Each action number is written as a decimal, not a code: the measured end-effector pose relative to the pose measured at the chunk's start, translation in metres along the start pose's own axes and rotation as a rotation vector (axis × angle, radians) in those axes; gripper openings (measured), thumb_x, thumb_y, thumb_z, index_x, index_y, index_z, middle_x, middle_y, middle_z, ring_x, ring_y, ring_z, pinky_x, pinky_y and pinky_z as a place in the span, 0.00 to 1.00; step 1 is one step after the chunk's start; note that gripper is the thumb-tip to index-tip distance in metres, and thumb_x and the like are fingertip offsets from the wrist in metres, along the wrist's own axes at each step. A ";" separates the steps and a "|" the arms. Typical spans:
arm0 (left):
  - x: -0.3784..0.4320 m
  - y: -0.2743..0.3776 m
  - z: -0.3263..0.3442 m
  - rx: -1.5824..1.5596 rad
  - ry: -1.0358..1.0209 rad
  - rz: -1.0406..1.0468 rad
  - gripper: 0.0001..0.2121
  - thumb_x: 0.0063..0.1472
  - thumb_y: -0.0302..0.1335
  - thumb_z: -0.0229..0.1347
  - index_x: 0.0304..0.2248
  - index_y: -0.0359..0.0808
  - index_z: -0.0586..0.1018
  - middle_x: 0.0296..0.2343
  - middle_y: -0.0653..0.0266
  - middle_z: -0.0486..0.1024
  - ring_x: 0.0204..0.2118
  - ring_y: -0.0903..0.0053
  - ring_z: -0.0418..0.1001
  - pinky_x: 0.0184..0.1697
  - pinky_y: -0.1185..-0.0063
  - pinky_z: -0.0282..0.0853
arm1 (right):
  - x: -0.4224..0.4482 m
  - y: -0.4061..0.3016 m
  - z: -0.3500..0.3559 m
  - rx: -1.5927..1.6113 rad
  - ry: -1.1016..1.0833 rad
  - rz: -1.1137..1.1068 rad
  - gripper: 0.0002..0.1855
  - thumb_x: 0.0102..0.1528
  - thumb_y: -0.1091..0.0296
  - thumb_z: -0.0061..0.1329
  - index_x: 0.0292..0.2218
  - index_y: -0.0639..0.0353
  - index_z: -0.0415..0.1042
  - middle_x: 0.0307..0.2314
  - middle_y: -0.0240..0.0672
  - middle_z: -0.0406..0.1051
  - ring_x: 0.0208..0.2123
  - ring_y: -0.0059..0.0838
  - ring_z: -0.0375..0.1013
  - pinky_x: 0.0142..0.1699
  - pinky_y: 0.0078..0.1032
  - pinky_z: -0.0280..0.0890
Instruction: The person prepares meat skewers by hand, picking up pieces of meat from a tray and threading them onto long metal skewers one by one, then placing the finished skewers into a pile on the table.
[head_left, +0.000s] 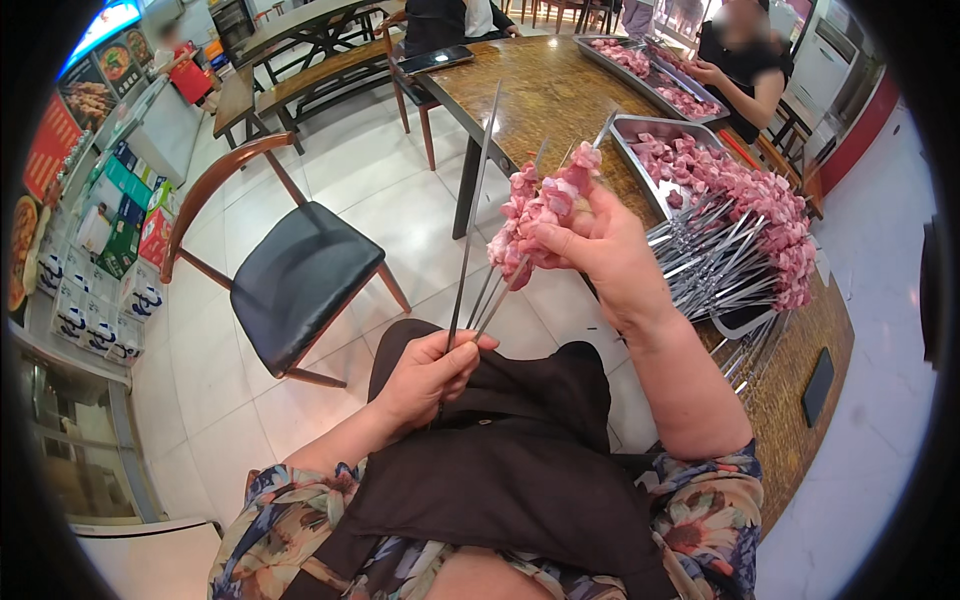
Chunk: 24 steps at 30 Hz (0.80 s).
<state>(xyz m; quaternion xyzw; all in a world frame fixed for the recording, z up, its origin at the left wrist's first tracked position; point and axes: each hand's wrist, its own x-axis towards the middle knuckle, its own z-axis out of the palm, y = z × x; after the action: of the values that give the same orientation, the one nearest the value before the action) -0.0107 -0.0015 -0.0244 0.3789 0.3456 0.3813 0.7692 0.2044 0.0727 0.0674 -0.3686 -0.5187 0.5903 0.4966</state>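
Note:
Several flat metal skewers (480, 180) fan out from my left hand (435, 367), which grips them near their lower ends above my lap. Some carry raw pink meat pieces (551, 199); the long one at the left is bare along its visible length. My right hand (611, 259) pinches the meat near the upper part of one skewer, its tip (604, 127) poking out beyond. To the right, a heap of loaded meat skewers (784, 240) lies with bare metal shafts (712, 262) towards me. Behind it a steel tray (637, 165) holds loose meat chunks.
The brown table (517, 82) runs along my right, with a phone (817, 386) near its edge. Across it, a person (742, 75) works by another meat tray (592, 49). A black-seated chair (300, 277) stands at my left. Benches (322, 86) and stacked cartons (82, 315) lie farther off.

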 end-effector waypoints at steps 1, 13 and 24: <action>0.000 0.001 -0.001 0.006 0.016 0.005 0.12 0.62 0.29 0.46 0.42 0.33 0.71 0.20 0.73 0.61 0.16 0.90 0.53 0.17 0.90 0.49 | -0.001 -0.005 -0.001 -0.124 0.033 0.020 0.27 0.51 0.76 0.49 0.51 0.67 0.56 0.36 0.41 0.70 0.34 0.25 0.72 0.41 0.19 0.67; 0.008 0.012 -0.004 0.099 0.010 0.043 0.14 0.59 0.24 0.45 0.46 0.32 0.69 0.20 0.75 0.62 0.16 0.92 0.53 0.19 0.91 0.47 | -0.004 -0.008 -0.002 -0.286 -0.040 -0.073 0.14 0.52 0.71 0.50 0.40 0.67 0.69 0.22 0.26 0.68 0.22 0.11 0.64 0.27 0.11 0.61; 0.002 0.011 0.012 0.359 -0.075 0.010 0.12 0.62 0.26 0.44 0.44 0.34 0.72 0.16 0.81 0.57 0.17 0.94 0.52 0.20 0.89 0.48 | -0.005 0.000 -0.001 -0.171 -0.028 0.010 0.07 0.52 0.70 0.48 0.27 0.66 0.69 0.19 0.31 0.70 0.18 0.13 0.67 0.21 0.13 0.61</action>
<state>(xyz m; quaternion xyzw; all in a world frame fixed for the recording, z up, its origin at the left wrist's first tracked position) -0.0035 0.0010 -0.0101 0.5260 0.3772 0.3029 0.6995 0.2069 0.0684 0.0670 -0.4036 -0.5723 0.5516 0.4531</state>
